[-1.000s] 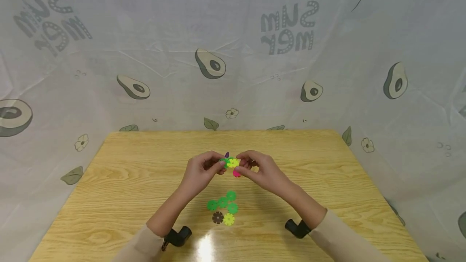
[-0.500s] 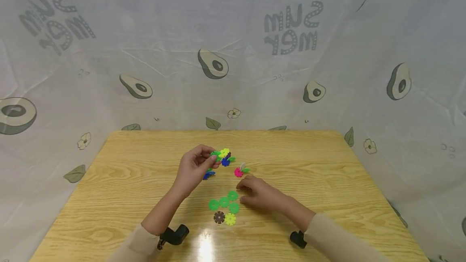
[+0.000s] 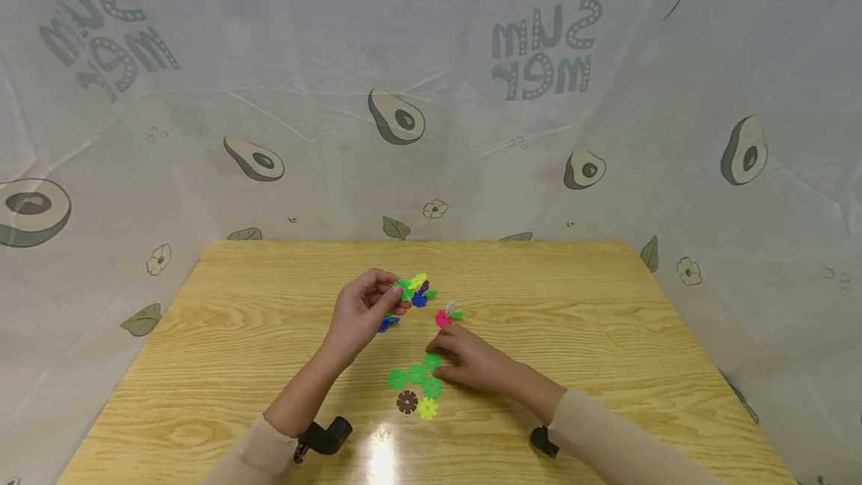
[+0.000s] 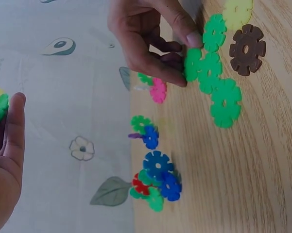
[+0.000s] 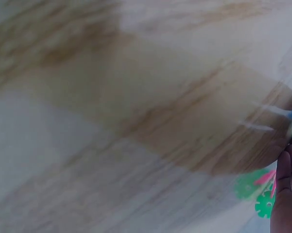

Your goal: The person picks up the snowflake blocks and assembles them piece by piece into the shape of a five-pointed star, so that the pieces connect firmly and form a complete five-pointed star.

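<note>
In the head view my left hand [image 3: 364, 313] is raised over the table's far middle. Its thumb and fingers pinch a green notched disc [image 3: 403, 287] joined to a yellow notched disc [image 3: 419, 280]. My right hand [image 3: 478, 359] is low at a group of green notched discs. Its thumb and curled forefinger straddle the farthest green disc [image 4: 192, 65], fingertips right at its edges, as the left wrist view shows. More green discs [image 4: 225, 103] lie flat beside it. A brown notched disc [image 3: 407, 402] and a loose yellow disc [image 3: 427, 409] lie nearer the person.
Beyond the right hand stands a small joined piece with a pink disc [image 3: 443, 318]. Another, with a blue disc [image 3: 419, 299], is near the left fingertips. A larger blue, red and green cluster [image 4: 158, 165] sits partly behind the left hand. A printed curtain [image 3: 431, 133] hangs behind the table.
The right hand let go of the joined yellow and green discs and came down to the flat green discs. The left hand kept them and shifted slightly left, baring the pink and blue pieces.
</note>
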Action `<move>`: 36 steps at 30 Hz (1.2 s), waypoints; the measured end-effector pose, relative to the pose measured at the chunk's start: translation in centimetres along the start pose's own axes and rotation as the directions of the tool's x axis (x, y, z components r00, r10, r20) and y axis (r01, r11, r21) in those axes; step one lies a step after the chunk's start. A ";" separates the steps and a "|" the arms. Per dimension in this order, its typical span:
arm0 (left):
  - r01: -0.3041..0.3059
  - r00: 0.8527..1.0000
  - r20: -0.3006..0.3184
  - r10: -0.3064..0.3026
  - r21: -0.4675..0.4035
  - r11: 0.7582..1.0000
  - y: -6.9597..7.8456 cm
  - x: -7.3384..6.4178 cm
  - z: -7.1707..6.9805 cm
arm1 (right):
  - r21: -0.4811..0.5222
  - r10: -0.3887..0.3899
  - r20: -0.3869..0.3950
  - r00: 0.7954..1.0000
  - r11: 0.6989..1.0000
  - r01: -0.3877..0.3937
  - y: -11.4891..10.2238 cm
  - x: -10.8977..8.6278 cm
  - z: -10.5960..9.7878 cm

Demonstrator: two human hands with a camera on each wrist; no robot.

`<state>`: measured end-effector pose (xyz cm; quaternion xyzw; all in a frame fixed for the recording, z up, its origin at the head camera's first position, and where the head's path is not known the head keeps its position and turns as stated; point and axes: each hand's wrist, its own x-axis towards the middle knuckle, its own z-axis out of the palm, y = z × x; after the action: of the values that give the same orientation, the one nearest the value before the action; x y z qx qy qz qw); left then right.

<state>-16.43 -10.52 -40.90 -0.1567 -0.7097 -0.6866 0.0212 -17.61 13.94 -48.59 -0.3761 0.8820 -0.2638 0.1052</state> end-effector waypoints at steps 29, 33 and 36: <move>0.021 0.999 0.038 -0.020 -0.029 0.999 0.4 -0.2 1.2 | 0.195 0.017 -0.414 0.910 0.978 0.071 -5.0 0.6 -7.0; 0.002 0.999 0.052 -0.001 -0.030 1.000 0.5 -0.3 1.4 | 0.212 0.010 -0.428 0.904 0.973 0.089 -5.4 0.8 -7.2; -0.008 0.999 0.053 0.010 -0.023 1.000 0.5 -0.3 1.4 | 0.230 0.020 -0.430 0.903 0.969 0.088 -5.6 0.8 -7.2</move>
<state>-15.72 -9.20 -40.61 -0.1784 -0.7014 -0.6901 0.0035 -17.53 12.92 -39.53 -0.3085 0.8376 -0.4480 -0.0505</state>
